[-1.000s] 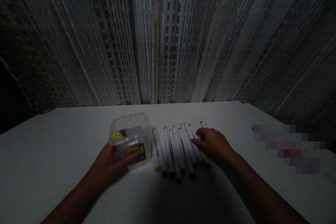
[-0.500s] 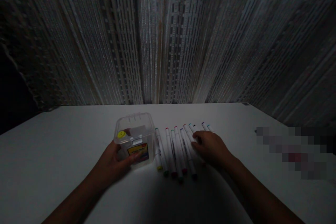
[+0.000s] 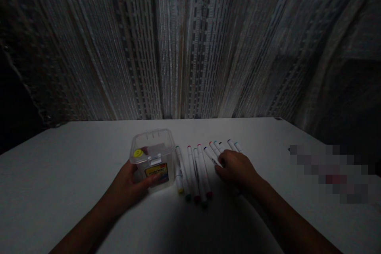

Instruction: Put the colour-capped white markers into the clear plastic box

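My left hand (image 3: pixel 131 182) is wrapped round a clear plastic box (image 3: pixel 171 166) with a yellow-and-dark label, its thumb across the front. A yellow marker end (image 3: pixel 137 153) shows inside the box near its left rim. To the right, my right hand (image 3: pixel 238 168) has its thumb and index finger closed on a white marker (image 3: pixel 210 155) with a dark blue end. That marker lies slanted, its middle hidden by the hand. Between box and right hand lie several white markers (image 3: pixel 191 170) with coloured ends. Beyond my right fingers are more markers (image 3: pixel 216 146), partly covered.
The white table (image 3: pixel 89 154) reaches back to a patterned, striped curtain (image 3: pixel 178 47). At the right edge of the table a blurred-out patch (image 3: pixel 333 174) hides what lies there. The room is dim.
The dark-blue-ended marker has swung from lying alongside the others to a slant, its near end shifted right under my right hand. My left hand and the box have barely moved.
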Demonstrator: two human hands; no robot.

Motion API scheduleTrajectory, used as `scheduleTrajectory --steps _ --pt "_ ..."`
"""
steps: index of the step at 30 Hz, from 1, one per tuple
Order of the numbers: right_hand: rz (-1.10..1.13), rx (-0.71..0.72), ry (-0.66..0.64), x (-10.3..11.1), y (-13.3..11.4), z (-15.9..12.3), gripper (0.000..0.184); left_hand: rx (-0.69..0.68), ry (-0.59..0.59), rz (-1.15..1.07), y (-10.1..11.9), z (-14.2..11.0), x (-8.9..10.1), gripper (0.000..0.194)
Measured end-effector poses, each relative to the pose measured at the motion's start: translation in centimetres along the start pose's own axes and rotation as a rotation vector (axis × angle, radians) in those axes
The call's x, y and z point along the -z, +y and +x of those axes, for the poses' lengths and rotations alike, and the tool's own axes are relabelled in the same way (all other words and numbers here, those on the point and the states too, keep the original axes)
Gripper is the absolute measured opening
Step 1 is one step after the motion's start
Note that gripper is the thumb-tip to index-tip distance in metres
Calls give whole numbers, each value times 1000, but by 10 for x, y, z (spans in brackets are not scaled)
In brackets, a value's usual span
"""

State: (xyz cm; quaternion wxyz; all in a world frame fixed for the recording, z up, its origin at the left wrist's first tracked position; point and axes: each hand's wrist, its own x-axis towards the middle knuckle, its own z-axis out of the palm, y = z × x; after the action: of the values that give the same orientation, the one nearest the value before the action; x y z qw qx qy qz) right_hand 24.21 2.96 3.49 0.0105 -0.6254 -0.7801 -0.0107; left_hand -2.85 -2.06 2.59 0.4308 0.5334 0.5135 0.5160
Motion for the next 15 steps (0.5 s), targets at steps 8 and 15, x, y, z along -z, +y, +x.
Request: scheduleTrajectory --steps 8,15 --pt "27 12 101 -2 -3 0 18 -44 -44 111 -6 2 7 41" --pt "366 38 323 8 -2 -4 14 -24 -73 27 -8 0 6 55"
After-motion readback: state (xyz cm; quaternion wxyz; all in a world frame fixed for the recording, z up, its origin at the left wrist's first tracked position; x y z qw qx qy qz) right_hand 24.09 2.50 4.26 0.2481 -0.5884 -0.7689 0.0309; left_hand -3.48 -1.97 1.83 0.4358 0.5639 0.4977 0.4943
